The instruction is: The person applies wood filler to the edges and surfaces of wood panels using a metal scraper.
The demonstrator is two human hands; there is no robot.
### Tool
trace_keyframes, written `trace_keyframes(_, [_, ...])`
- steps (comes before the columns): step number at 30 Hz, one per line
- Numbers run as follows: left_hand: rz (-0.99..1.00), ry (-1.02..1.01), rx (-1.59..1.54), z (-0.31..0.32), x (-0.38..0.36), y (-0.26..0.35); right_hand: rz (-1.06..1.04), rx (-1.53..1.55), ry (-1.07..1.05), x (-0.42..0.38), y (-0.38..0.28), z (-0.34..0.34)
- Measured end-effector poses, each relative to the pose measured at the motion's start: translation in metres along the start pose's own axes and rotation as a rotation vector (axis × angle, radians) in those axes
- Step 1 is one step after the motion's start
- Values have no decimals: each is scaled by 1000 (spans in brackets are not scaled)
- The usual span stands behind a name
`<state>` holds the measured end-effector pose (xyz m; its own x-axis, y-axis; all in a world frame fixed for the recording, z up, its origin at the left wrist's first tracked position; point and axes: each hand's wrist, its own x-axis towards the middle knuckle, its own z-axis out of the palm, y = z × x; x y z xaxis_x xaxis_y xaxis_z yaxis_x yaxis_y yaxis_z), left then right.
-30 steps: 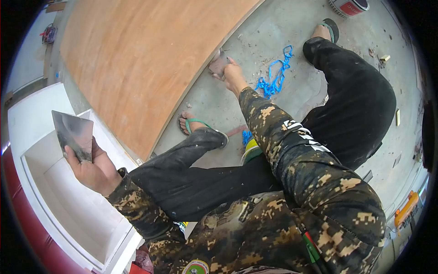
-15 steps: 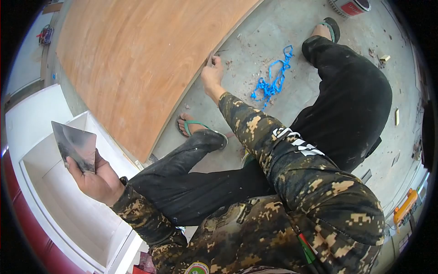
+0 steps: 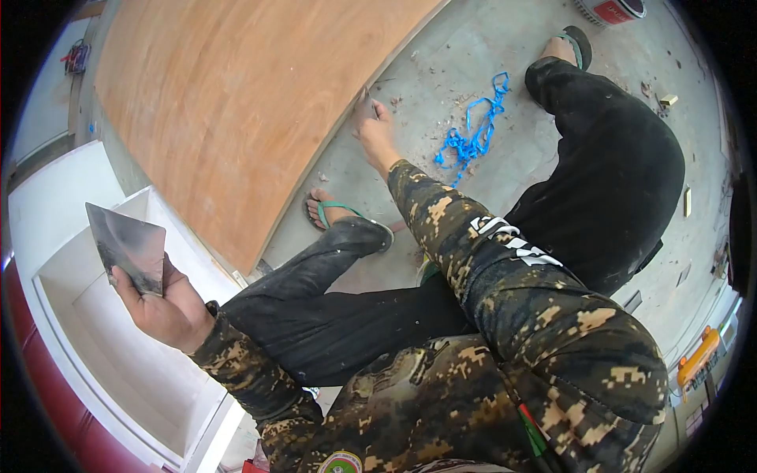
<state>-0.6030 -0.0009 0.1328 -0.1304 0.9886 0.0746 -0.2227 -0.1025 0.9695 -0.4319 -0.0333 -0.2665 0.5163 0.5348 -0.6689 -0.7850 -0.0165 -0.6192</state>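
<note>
Your left hand point(image 3: 162, 303) grips a flat metal scraper blade point(image 3: 126, 244), held over the white cabinet point(image 3: 55, 205). Plywood sheet point(image 3: 229, 102) lies on the floor; your right hand point(image 3: 372, 126) touches its edge, fingers curled, grip unclear. Blue strap point(image 3: 473, 134) lies beside it.

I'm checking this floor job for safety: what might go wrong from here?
The left hand grips a bare metal scraper blade by its edge, which could cut the palm. The right hand works a small tool at the plywood sheet's edge, so a slip could bring splinters. Blue strapping lies loose near feet in flip-flops, a possible snag.
</note>
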Motion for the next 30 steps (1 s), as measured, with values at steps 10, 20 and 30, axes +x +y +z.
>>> trace_keyframes(10, [-38, 2, 37, 10, 0, -3, -312, -222, -17, -47, 26, 11])
trace_keyframes(20, [-28, -7, -7, 10, -2, 0, -122, 24, 29, -5, 19, -9])
trace_keyframes(30, [-303, -71, -72, 11, -2, -29, -216, -178, -282, -62, -22, 10])
